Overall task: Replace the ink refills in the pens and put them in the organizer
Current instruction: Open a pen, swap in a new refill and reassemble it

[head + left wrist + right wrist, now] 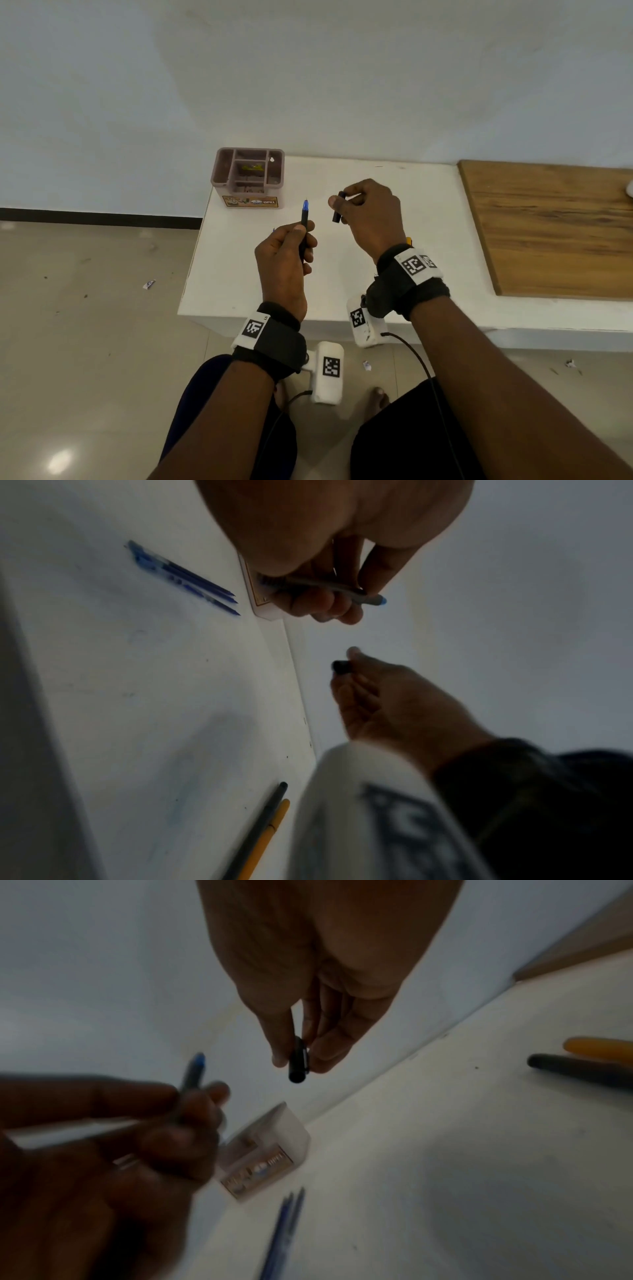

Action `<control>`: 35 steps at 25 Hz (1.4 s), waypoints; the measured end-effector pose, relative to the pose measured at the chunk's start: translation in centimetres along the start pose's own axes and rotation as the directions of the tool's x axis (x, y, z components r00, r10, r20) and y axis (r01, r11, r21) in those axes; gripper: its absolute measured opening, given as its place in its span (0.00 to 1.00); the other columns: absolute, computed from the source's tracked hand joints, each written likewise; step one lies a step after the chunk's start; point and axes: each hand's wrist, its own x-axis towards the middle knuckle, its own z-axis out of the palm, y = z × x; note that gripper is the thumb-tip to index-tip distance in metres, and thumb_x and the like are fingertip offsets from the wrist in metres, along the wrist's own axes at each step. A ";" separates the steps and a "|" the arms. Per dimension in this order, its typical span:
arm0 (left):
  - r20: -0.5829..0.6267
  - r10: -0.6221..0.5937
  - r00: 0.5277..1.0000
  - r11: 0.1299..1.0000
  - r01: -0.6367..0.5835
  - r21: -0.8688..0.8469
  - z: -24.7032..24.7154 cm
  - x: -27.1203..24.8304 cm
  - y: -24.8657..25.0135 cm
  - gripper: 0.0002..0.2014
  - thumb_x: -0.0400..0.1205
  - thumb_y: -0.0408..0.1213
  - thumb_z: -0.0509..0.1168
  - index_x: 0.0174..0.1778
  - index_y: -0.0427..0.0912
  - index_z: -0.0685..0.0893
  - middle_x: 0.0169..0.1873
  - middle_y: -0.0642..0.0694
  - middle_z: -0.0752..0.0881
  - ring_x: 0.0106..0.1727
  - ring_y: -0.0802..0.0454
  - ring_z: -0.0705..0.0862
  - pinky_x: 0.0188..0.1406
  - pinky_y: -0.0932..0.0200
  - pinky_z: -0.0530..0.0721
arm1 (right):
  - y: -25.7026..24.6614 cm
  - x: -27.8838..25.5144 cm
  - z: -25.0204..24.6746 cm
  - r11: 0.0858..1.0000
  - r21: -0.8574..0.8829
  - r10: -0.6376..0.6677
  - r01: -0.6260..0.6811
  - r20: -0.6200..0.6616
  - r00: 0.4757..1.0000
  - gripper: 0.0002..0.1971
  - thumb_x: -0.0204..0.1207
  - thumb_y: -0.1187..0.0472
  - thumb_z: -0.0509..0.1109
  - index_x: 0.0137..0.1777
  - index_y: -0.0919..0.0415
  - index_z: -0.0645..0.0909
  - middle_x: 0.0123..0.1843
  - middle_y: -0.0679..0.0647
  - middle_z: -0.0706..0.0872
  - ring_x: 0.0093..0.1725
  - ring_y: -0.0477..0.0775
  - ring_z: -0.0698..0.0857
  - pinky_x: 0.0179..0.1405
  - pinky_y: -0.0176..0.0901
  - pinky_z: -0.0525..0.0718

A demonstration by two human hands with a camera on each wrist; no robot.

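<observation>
My left hand grips a dark pen with a blue tip pointing up and away; the same pen shows in the left wrist view. My right hand pinches a short black pen cap, also the cap in the right wrist view, held a little to the right of the pen tip and apart from it. The mauve organizer with several compartments stands at the table's far left corner. Blue refills lie on the white table.
A dark pen and a yellow pen lie side by side on the table under my right wrist. A wooden board covers the table's right part. Wrist-camera units hang below both wrists near the table's front edge.
</observation>
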 end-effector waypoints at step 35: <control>0.031 0.003 1.000 0.996 -0.006 0.084 0.1 -2.6 -1.3 0.08 0.88 0.31 0.69 0.46 0.36 0.92 0.30 0.44 0.87 0.27 0.56 0.77 0.24 0.63 0.73 | 0.0 -5.0 -1.0 0.991 0.089 -0.114 0.097 0.207 0.972 0.11 0.86 0.58 0.73 0.51 0.66 0.92 0.41 0.60 0.93 0.44 0.62 0.92 0.54 0.65 0.92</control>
